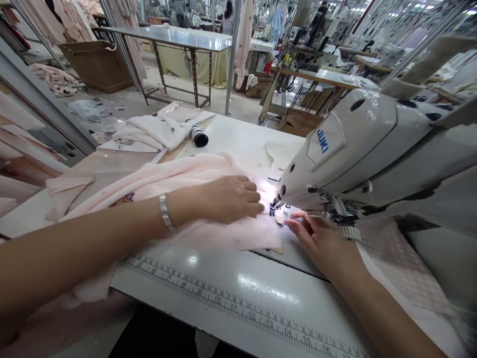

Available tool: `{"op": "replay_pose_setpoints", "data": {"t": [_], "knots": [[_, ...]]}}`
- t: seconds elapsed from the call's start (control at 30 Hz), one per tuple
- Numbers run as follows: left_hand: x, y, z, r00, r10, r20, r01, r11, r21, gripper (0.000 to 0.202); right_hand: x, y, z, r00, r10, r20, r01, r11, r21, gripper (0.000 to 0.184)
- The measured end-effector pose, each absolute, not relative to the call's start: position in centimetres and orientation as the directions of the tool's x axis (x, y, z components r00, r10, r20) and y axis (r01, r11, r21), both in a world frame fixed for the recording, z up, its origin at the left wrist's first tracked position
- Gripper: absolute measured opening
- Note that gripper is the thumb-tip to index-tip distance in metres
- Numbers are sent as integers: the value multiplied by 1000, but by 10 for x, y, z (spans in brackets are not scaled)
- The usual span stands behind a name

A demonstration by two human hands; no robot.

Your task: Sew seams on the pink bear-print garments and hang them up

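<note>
My left hand (233, 199), with a silvery bracelet at the wrist, lies on pale pink printed fabric (186, 179), its bent fingers closed on the cloth just left of the presser foot (273, 208). To the right of the foot, my right hand (322, 236) has thumb and index finger nearly together in a pinch. A small dark curved outline shows at those fingertips, too small to name. Above my right hand is the white sewing machine (335, 144), whose lamp lights the needle area. Part of the fabric hangs off the table's left front side.
A printed ruler (231, 298) runs along the front edge of the white table. Behind the pink fabric lie a dark-ended thread cone (199, 136) and folded white cloth (149, 132). Checked cloth (402, 263) sits right of my right hand. A metal pole (233, 59) rises beyond the table.
</note>
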State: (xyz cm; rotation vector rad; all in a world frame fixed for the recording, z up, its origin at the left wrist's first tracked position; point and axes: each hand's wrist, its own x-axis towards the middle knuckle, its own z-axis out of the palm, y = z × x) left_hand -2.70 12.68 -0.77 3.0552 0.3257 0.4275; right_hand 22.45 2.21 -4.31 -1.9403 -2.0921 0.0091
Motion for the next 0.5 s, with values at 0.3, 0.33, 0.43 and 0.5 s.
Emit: {"op": "replay_pose_setpoints", "data": {"t": [0.3,0.33,0.43,0.5], "knots": [[-57,-21,-30,797,584,154,486,-772,410,43,201,6,-30,-240,951,194,928,284,-241,27],[-46,-23,-27,824,536,186,409,-788,459,33,205,8,-30,-246,946,213,924,295,-243,27],[-16,12,-16,833,502,232,355,-807,471,17,224,11,-29,-230,922,312,934,299,-197,26],[-7,42,-17,840,471,270,369,-860,353,21,234,8,-26,-223,891,394,944,298,-139,28]]}}
